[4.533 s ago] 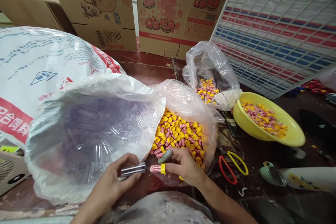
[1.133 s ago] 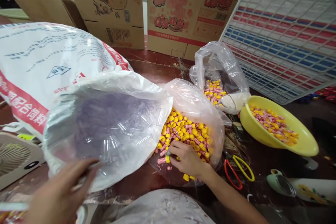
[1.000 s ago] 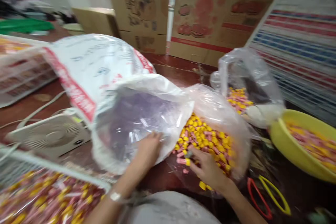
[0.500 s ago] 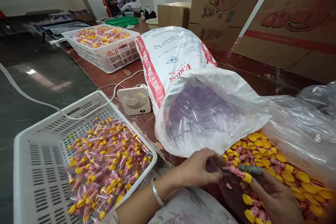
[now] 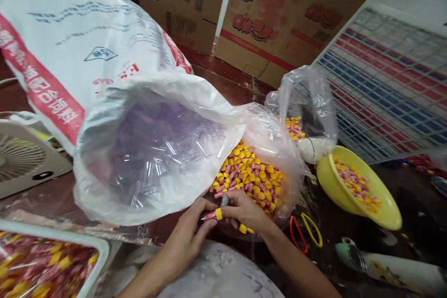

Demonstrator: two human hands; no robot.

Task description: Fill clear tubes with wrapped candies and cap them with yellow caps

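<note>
Just in front of my lap, my left hand [image 5: 192, 226] pinches the pink end of a small pink piece with a yellow cap [image 5: 218, 214]. My right hand [image 5: 244, 209] closes on its yellow-capped end; a grey-green wrap [image 5: 225, 200] covers one finger. Right behind my hands lies a heap of yellow-capped pink pieces [image 5: 258, 177] in a clear plastic bag. Left of the heap, a large white sack [image 5: 153, 209] gapes toward me, with many clear tubes [image 5: 160, 167] inside.
A white basket [image 5: 101, 247] of filled tubes is at the lower left, below a small fan [image 5: 24, 158]. On the right are a yellow bowl [image 5: 387, 195], red-and-yellow-handled scissors [image 5: 305, 233] and a bottle [image 5: 394, 270]. Cardboard boxes [image 5: 251, 32] stand behind.
The view has swung right, bringing the yellow bowl, scissors and wire rack into sight. My hands have come together on the capped piece, which were slightly apart before.
</note>
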